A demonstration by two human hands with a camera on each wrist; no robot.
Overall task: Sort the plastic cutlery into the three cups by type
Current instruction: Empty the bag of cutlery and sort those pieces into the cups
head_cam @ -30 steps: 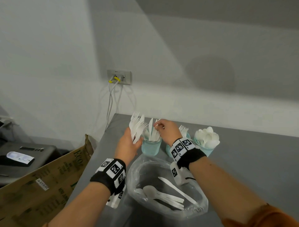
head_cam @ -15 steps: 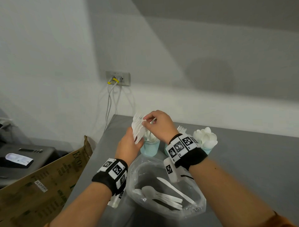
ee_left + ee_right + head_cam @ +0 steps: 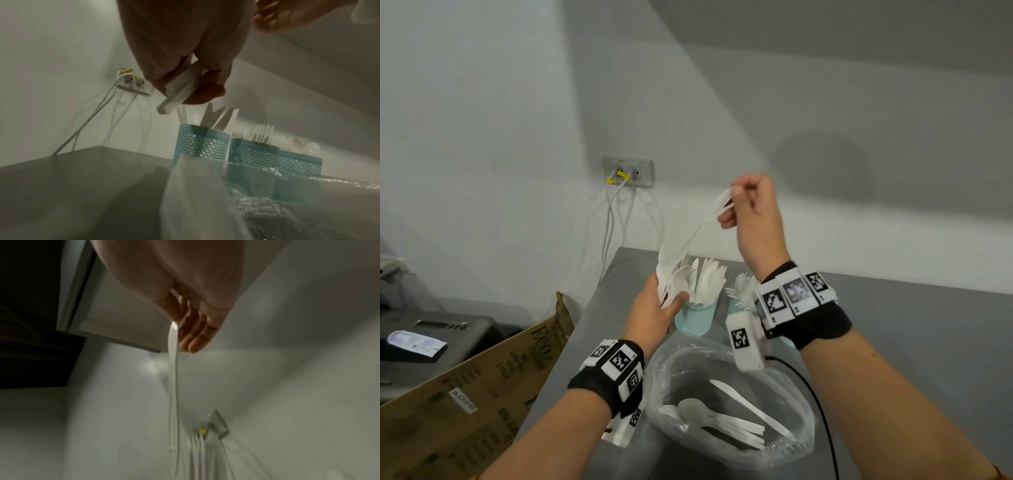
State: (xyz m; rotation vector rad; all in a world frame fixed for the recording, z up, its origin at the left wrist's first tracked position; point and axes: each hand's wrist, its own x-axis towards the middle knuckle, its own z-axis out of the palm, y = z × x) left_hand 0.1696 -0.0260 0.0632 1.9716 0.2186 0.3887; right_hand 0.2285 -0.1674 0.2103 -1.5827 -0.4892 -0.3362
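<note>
My left hand (image 3: pixel 671 298) grips a bundle of white cutlery (image 3: pixel 671 270) by the handles (image 3: pixel 179 91), just left of the knife cup (image 3: pixel 697 317). My right hand (image 3: pixel 732 202) is raised above the bundle and pinches one white cutlery piece (image 3: pixel 709 222) at its top. The piece hangs down long and thin (image 3: pixel 173 369); blur hides its type. Three blue cups stand in a row: knives (image 3: pixel 202 146), forks (image 3: pixel 254 153), spoons (image 3: pixel 300 164). In the head view my right wrist hides the spoon cup. A clear plastic bag (image 3: pixel 801 442) in front holds several more spoons and a knife.
The grey table (image 3: pixel 911 342) ends at a left edge, with a cardboard box (image 3: pixel 482 394) beside it. A wall socket (image 3: pixel 628 171) with white cables is behind the table's corner. A black cable (image 3: pixel 822 411) runs from my right wrist over the bag.
My right hand left the knife cup, took a piece at the bundle's top and has risen, drawing it up. My left hand has stayed in place with the bundle.
</note>
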